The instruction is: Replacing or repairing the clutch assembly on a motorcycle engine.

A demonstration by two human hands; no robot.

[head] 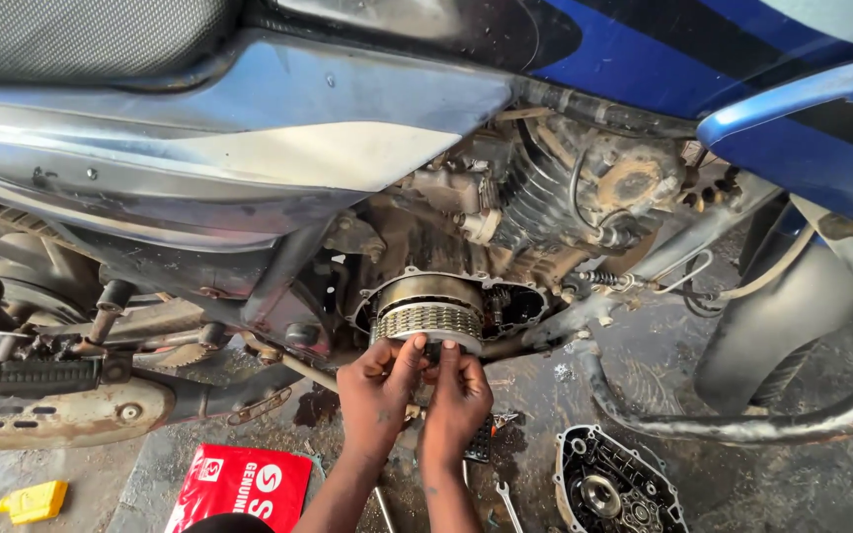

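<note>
Both of your hands work at the open side of the motorcycle engine (545, 197) in the single head view, so keep them level with each other and press evenly, since the clutch pack (426, 318) looks likely to bind if one side leads. That clutch pack, a round drum with a stack of ribbed plates showing along its lower edge, sits in the engine's open case, below the blue-and-silver side panel (278, 138) and just above your fingertips. Your left hand (379, 387) reaches up with its fingers curled narrowly against the underside of the pack, thumb and forefinger touching its rim. Your right hand (458, 387) is just beside it, fingers bunched close together and pinching at the lower front of the pack; whether they hold a small part there you cannot tell, as the fingers cover it. Hold the plates squarely and keep your knuckles off the case edge. On the stained ground near your wrists lie a red packet (241, 484), a wrench (507, 503) and the removed engine cover (612, 486), with a yellow block (34, 499) well apart at the left.
</note>
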